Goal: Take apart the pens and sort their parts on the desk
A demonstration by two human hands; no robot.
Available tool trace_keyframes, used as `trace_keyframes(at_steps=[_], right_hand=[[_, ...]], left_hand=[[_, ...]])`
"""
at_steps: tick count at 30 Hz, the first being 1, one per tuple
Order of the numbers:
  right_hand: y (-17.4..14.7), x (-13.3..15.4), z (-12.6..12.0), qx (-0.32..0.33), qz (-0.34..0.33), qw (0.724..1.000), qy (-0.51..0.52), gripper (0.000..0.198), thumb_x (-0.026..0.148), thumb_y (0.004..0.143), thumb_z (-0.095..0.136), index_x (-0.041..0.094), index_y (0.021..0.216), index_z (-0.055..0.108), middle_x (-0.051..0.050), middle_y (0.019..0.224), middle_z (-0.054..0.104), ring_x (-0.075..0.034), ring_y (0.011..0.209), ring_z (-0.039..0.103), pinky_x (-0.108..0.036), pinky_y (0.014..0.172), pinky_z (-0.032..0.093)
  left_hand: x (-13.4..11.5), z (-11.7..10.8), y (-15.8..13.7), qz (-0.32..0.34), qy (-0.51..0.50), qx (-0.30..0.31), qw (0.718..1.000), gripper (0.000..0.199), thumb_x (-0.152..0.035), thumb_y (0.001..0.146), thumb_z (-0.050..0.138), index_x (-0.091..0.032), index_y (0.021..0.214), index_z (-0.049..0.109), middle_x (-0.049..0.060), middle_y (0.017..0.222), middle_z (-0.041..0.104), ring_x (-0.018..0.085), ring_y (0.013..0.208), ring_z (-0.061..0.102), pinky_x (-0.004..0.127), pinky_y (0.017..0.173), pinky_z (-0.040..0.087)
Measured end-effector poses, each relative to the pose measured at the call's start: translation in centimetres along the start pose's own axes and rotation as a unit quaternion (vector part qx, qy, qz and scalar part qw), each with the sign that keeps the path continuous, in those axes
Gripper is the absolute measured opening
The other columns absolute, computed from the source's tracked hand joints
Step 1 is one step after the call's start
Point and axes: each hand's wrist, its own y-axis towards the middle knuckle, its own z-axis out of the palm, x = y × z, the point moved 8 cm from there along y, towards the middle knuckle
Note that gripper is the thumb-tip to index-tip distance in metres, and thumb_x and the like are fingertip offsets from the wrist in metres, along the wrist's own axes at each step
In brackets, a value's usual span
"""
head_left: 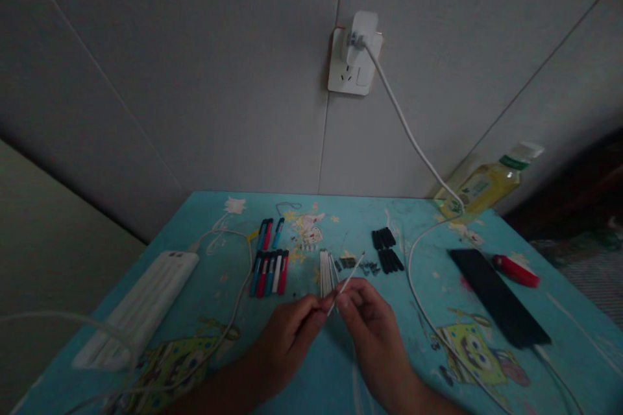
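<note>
A thin white pen refill [353,272] slants up to the right between my hands, its dark tip pointing away from me. My right hand [376,331] pinches it between thumb and fingers. At its lower end, my left hand [293,337] has its thumb and forefinger closed on it. Just beyond my fingers lies a row of white refills [324,267], partly hidden by the hands. Small springs [347,262] and little dark parts [371,268] lie to the right of that row. Blue, red and white pen barrels [268,272] are lined up on the left, black rubber-like tubes [388,250] on the right.
A white power strip [139,311] stands left on the blue patterned table [311,395]. To the right are a dark phone [499,298], a red-handled object [516,271] and a tilted bottle of yellow liquid [481,191]. A white cable [413,272] runs down from the wall socket [353,71].
</note>
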Motion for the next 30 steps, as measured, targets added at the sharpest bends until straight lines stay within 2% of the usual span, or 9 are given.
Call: trace_keyframes(at_steps=[6, 9, 11, 13, 16, 20, 22, 27, 30], right_hand=[[-0.2, 0.9, 0.1, -0.001, -0.022, 0.999, -0.027, 0.013, 0.033, 0.095, 0.061, 0.02, 0.091, 0.063, -0.003, 0.088, 0.068, -0.017, 0.085, 0.063, -0.03, 0.081, 0.05], [-0.2, 1.4, 0.5, 0.024, -0.039, 0.998, -0.051, 0.01, 0.029, 0.095, 0.06, 0.021, 0.094, 0.066, -0.004, 0.096, 0.07, -0.018, 0.092, 0.065, -0.032, 0.087, 0.05], [-0.2, 1.9, 0.5, 0.033, -0.066, 0.994, -0.081, 0.01, 0.027, 0.094, 0.062, 0.023, 0.1, 0.068, -0.005, 0.105, 0.071, -0.019, 0.101, 0.064, -0.034, 0.093, 0.049], [0.0, 2.3, 0.1, 0.027, -0.095, 0.989, -0.107, 0.018, 0.027, 0.091, 0.065, 0.025, 0.109, 0.069, -0.005, 0.112, 0.07, -0.02, 0.106, 0.063, -0.035, 0.097, 0.047], [0.3, 2.4, -0.7, 0.007, -0.094, 0.989, -0.118, 0.028, 0.028, 0.09, 0.067, 0.027, 0.118, 0.067, -0.003, 0.102, 0.071, -0.018, 0.097, 0.065, -0.032, 0.09, 0.05], [0.7, 2.1, -1.0, 0.016, -0.071, 0.99, -0.119, 0.009, 0.028, 0.091, 0.065, 0.022, 0.092, 0.072, -0.001, 0.084, 0.069, -0.015, 0.081, 0.064, -0.028, 0.078, 0.05], [0.9, 2.2, -0.8, 0.027, -0.074, 0.988, -0.129, 0.014, 0.029, 0.092, 0.064, 0.021, 0.082, 0.07, -0.001, 0.079, 0.067, -0.015, 0.077, 0.063, -0.027, 0.074, 0.049], [0.7, 2.3, -0.5, 0.04, -0.084, 0.984, -0.153, 0.015, 0.029, 0.092, 0.063, 0.02, 0.081, 0.067, -0.001, 0.078, 0.065, -0.014, 0.075, 0.061, -0.026, 0.072, 0.048], [0.5, 1.7, -0.6, 0.041, -0.07, 0.986, -0.145, 0.012, 0.028, 0.091, 0.063, 0.019, 0.084, 0.067, -0.001, 0.08, 0.066, -0.014, 0.076, 0.061, -0.026, 0.072, 0.049]], left_hand=[[-1.0, 0.7, -0.1, 0.021, -0.033, 0.035, 0.999, 0.025, -0.035, 0.101, 0.044, -0.019, 0.098, 0.062, 0.002, 0.083, 0.063, 0.017, 0.077, 0.057, 0.027, 0.073, 0.043], [-0.8, 0.8, -0.1, -0.002, -0.062, 0.032, 0.998, 0.025, -0.037, 0.101, 0.044, -0.019, 0.107, 0.06, 0.002, 0.082, 0.062, 0.016, 0.07, 0.053, 0.026, 0.066, 0.043], [-0.3, 0.6, -0.2, -0.031, -0.071, 0.021, 0.997, 0.026, -0.039, 0.101, 0.043, -0.019, 0.101, 0.06, 0.0, 0.077, 0.058, 0.014, 0.063, 0.047, 0.024, 0.059, 0.039], [0.1, 0.4, -0.3, -0.046, -0.069, 0.01, 0.997, 0.028, -0.041, 0.102, 0.042, -0.019, 0.093, 0.058, -0.002, 0.072, 0.053, 0.012, 0.061, 0.043, 0.022, 0.056, 0.035], [0.2, 0.3, -0.3, -0.05, -0.066, 0.008, 0.997, 0.028, -0.042, 0.102, 0.041, -0.019, 0.096, 0.056, -0.004, 0.067, 0.046, 0.011, 0.058, 0.04, 0.022, 0.055, 0.032], [0.0, 0.5, -0.1, -0.042, -0.048, 0.02, 0.998, 0.029, -0.042, 0.102, 0.04, -0.019, 0.094, 0.055, -0.004, 0.07, 0.047, 0.011, 0.06, 0.041, 0.023, 0.056, 0.032], [0.0, 0.8, -0.2, -0.036, -0.034, 0.026, 0.998, 0.029, -0.042, 0.102, 0.039, -0.019, 0.092, 0.054, -0.003, 0.072, 0.048, 0.012, 0.063, 0.043, 0.024, 0.06, 0.034], [1.1, 1.6, -0.7, -0.044, -0.033, 0.038, 0.998, 0.029, -0.04, 0.102, 0.04, -0.02, 0.088, 0.053, -0.003, 0.071, 0.047, 0.013, 0.065, 0.043, 0.024, 0.061, 0.035], [1.1, 1.8, -0.8, -0.048, -0.026, 0.05, 0.997, 0.028, -0.041, 0.102, 0.04, -0.02, 0.094, 0.056, 0.0, 0.08, 0.056, 0.015, 0.073, 0.049, 0.025, 0.068, 0.038]])
